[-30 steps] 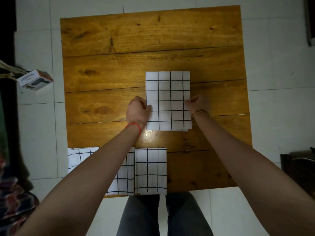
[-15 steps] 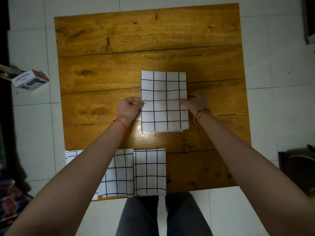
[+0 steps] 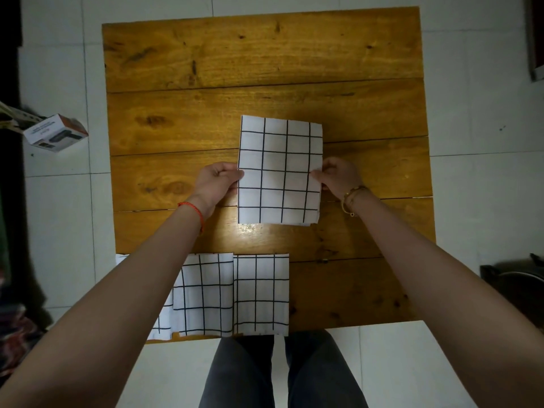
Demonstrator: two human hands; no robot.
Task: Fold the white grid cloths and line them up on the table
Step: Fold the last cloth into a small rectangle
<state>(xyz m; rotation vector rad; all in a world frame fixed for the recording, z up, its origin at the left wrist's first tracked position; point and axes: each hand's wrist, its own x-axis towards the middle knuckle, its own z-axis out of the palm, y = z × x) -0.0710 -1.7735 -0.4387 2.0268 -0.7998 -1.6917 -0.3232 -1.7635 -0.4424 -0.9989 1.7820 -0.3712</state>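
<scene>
A folded white grid cloth (image 3: 279,169) lies flat in the middle of the wooden table (image 3: 265,63). My left hand (image 3: 216,182) pinches its left edge and my right hand (image 3: 338,175) pinches its right edge, both about halfway down. Along the table's near edge lie more folded grid cloths side by side: one (image 3: 262,293) right of centre, one (image 3: 206,293) touching it on the left, and a third (image 3: 162,328) mostly hidden under my left forearm.
A small cardboard box (image 3: 56,132) lies on the white tiled floor left of the table. A dark object (image 3: 518,284) stands on the floor at the right. My legs show below the near table edge.
Both hands have gone from resting beside the cloth to pinching its side edges. The cloth has stayed at the table's middle and its top edge now tilts slightly.
</scene>
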